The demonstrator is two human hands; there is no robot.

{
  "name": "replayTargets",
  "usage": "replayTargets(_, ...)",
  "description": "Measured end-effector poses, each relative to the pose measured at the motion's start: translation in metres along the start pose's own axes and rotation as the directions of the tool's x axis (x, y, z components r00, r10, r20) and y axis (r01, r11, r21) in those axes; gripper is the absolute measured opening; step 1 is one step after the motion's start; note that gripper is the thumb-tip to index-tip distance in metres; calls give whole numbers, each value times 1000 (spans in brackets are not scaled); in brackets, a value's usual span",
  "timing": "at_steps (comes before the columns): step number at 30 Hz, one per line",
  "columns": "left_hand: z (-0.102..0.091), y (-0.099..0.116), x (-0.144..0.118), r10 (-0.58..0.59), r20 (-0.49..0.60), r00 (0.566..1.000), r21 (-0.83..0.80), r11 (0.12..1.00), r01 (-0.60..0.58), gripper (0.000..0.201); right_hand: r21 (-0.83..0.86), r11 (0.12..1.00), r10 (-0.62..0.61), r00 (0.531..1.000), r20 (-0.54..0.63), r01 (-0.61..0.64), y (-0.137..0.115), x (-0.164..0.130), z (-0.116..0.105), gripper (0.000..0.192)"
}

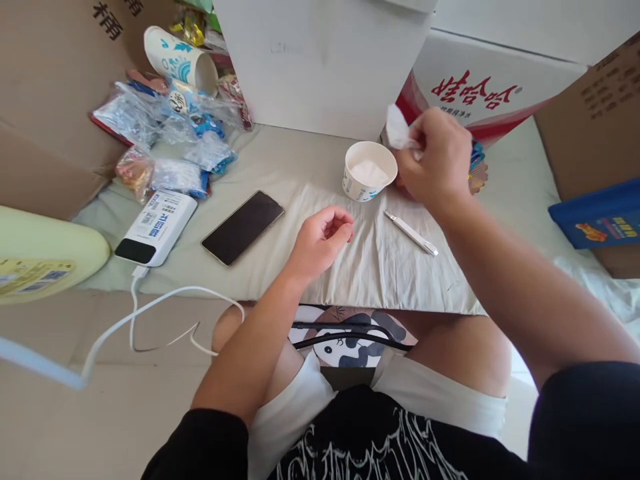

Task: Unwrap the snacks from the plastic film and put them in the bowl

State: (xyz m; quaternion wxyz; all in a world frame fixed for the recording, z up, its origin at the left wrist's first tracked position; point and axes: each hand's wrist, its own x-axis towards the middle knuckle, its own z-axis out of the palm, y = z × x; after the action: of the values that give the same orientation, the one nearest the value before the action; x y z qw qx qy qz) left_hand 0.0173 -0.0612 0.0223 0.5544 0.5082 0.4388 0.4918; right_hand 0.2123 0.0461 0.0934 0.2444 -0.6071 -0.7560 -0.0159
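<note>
- In the head view, the right hand (437,157) is raised at the far right of the cloth-covered surface (320,183), thumb and fingers pinched on a crumpled white tissue-like piece (397,127).
- That piece juts from the fingertips toward the far left; being crumpled, it shows only a loose long axis.
- The paper cup (356,190) stands upright just left of the right hand and a little nearer than the piece; whether hand and rim touch, I cannot tell. Something white (369,173) lies inside it.
- The right hand is clearly the nearer one to the cup. The left hand (325,239) lies to the cup's near left, apart from it.
- The left hand's fingers are loosely curled; nothing shows in them, but the palm is partly hidden, so I cannot tell whether it holds anything.
- A slim white tool (411,233) lies on the cloth to the right of the left hand and nearer than the right, its long axis running from far left to near right.
- Left of the left hand lies a dark-screened phone (243,227).
</note>
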Motion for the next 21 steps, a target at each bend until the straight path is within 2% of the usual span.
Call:
replayTargets(2,0,-1,0,-4,-20,1000,-9,1000,4,9,-125,991,-16,986,166,37,-14,18,12,14)
replayTargets(3,0,-1,-1,-8,-24,1000,-9,1000,8,9,-162,985,-5,961,275,52,-19,24,17,13)
replayTargets(5,-2,1,-3,-20,-17,1000,-4,1000,20,9,-179,981,26,873,486,71,-27,33,26,10)
replayTargets(8,-6,5,-7,-41,-15,999,-2,999,41,7,-129,992,91,739,668,-5,-33,48,25,7)
replayTargets(9,-9,7,-7,-43,-22,999,-5,999,43,7,-100,993,113,702,703,-60,-34,54,22,2)
replayTargets(11,-14,10,-8,-37,-42,998,-20,999,36,5,-81,988,150,658,738,-135,-34,66,16,14)
replayTargets(14,-21,15,-8,-27,-69,997,-41,999,24,5,-150,986,160,661,733,-71,-36,77,18,20)
replayTargets(15,-22,16,-7,-32,-74,997,-43,999,29,5,-183,982,160,658,736,-34,-36,78,23,16)
replayTargets(17,-24,17,-8,-50,-79,996,-43,998,47,5,-220,975,164,622,765,14,-37,77,41,10)
replayTargets(19,-24,17,-8,-60,-76,995,-44,997,56,4,-223,971,131,596,792,82,-34,74,63,12)
replayTargets(21,-25,16,-8,-57,-72,996,-46,998,53,4,-201,968,76,590,804,149,-28,72,84,13)
